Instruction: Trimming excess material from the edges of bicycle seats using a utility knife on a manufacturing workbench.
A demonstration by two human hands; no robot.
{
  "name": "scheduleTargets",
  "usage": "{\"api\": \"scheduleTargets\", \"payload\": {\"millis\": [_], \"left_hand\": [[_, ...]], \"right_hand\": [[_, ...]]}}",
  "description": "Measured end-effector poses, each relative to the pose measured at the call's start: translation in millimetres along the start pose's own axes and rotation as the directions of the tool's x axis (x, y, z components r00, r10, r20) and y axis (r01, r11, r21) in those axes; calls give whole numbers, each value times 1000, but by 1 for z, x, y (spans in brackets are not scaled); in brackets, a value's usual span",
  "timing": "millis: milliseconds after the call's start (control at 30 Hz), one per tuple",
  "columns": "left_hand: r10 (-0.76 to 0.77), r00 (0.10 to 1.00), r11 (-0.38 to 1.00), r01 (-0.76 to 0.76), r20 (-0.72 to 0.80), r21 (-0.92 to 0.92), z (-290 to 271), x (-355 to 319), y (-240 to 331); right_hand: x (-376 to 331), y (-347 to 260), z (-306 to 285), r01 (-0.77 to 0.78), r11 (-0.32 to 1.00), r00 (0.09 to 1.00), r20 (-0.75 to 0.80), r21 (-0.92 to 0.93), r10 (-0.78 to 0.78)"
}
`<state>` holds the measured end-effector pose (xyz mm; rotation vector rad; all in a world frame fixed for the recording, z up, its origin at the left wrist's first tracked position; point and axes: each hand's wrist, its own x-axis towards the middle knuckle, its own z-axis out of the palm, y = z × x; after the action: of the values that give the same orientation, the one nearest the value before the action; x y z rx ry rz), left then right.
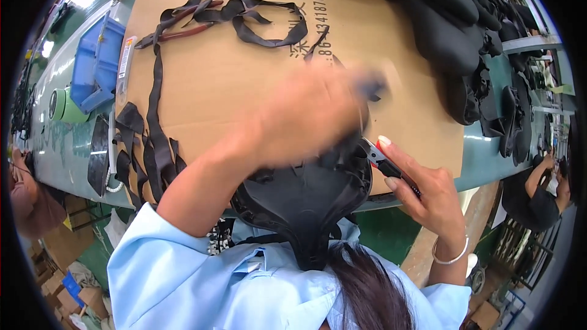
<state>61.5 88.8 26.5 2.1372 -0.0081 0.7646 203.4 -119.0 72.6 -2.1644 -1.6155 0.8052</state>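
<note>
A black bicycle saddle (pixel 306 192), underside up, lies against my body at the table's near edge, its narrow nose toward me. My left hand (pixel 309 113) is above the saddle's far, wide end, blurred by motion. Its fingers are closed on something dark that juts out past them, too smeared to name. My right hand (pixel 425 192) grips a red and black utility knife (pixel 384 162) just right of the saddle. The knife's tip points up and left toward dark material beneath my left hand; whether it touches is hard to see.
A cardboard sheet (pixel 208 88) covers the table. On it lie red-handled pliers (pixel 186 32), loose black strips (pixel 269 40) and more scraps (pixel 156 153) at left. Black saddle covers (pixel 440 24) are heaped far right. A blue bin (pixel 96 64) stands left; people work at both sides.
</note>
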Motion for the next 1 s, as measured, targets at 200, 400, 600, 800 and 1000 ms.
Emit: {"api": "scheduleTargets", "payload": {"millis": [200,400,600,800,1000], "left_hand": [[196,841,929,6,504,-371,27,-30,35],[241,843,911,-25,481,-412,30,-31,34],[-74,997,913,69,1,-402,-18,-26,19],[-245,644,668,-430,-725,-608,-61,6,30],[-259,966,961,260,-26,98,-56,2,41]], "right_hand": [[16,25,-22,141,977,990,-26,159,-139],[54,32,-28,403,914,906,165,-56,-389],[34,30,-20,358,931,913,234,-69,-333],[-26,-1,11,85,981,996,-8,-177,-88],[-54,-47,11,-129,956,992,-41,-264,122]]}}
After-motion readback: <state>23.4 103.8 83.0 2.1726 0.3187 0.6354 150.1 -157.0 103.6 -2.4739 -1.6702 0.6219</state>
